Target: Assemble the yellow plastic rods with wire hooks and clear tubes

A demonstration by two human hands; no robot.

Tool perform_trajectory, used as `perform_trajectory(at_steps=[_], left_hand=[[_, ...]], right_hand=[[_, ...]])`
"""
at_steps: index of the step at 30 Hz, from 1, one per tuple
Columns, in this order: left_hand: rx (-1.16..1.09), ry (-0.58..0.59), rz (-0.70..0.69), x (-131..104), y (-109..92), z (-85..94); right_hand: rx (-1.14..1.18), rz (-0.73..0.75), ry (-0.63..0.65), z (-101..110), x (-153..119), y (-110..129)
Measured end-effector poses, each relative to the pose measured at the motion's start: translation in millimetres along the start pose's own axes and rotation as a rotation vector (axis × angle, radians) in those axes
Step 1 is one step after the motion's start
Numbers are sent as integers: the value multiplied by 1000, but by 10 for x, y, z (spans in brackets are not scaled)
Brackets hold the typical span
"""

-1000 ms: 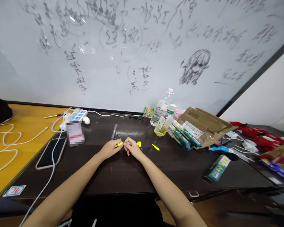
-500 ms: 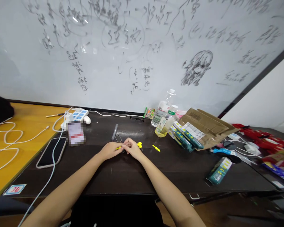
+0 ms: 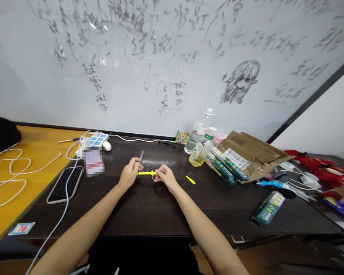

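Observation:
Between my two hands, a thin yellow plastic piece (image 3: 146, 173) lies level above the dark desk. My left hand (image 3: 129, 172) is at its left end, with the fingertips near a clear grey tube (image 3: 141, 156); whether the fingers grip the tube or the yellow piece is hard to tell. At the right end of the yellow piece, my right hand (image 3: 164, 177) pinches it beside a small metal ring (image 3: 153, 177). Another small yellow piece (image 3: 190, 180) lies on the desk to the right.
A phone (image 3: 65, 185), a cable and a power strip (image 3: 99, 139) are at the left. Bottles (image 3: 199, 152), green boxes (image 3: 228, 166) and a brown cardboard package (image 3: 250, 154) stand at the back right. Nearer the front right lies a green box (image 3: 268, 208).
My hands have moved apart, my left hand up toward the grey tube. More of the yellow piece now shows between them, and the yellow part beside my right hand no longer shows there.

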State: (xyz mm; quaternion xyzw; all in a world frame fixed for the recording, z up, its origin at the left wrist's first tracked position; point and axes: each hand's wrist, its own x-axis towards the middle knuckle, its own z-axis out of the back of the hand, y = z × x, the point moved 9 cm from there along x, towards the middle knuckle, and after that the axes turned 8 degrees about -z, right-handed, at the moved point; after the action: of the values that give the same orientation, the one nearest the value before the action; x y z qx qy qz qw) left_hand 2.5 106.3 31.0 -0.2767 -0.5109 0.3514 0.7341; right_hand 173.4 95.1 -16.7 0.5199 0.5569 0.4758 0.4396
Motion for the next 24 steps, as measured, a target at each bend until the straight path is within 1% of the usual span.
perform_trajectory(at_steps=[1,2,4,7,9,11,20,24], left_hand=[[-36,-78,27,12,50,75],[-74,-126,58,18,104,117],[-144,-146,118,21,203,118],[-211,-59,171,4,272,-19],[-232,-1,176,-14,268,-115],[-247,25,168,-24,253,-171],[-299,68,140,-29,218,-246],[-297,83,131,-55,169,-278]], right_hand=[[47,8,-31,50,-1,31],[91,15,-54,90,-4,56],[166,21,-80,144,-9,82],[230,-1,-99,178,-6,56],[245,-17,-102,183,2,26],[249,-27,-101,182,11,5],[293,-82,-67,116,7,-56],[322,-154,-17,49,4,-134]])
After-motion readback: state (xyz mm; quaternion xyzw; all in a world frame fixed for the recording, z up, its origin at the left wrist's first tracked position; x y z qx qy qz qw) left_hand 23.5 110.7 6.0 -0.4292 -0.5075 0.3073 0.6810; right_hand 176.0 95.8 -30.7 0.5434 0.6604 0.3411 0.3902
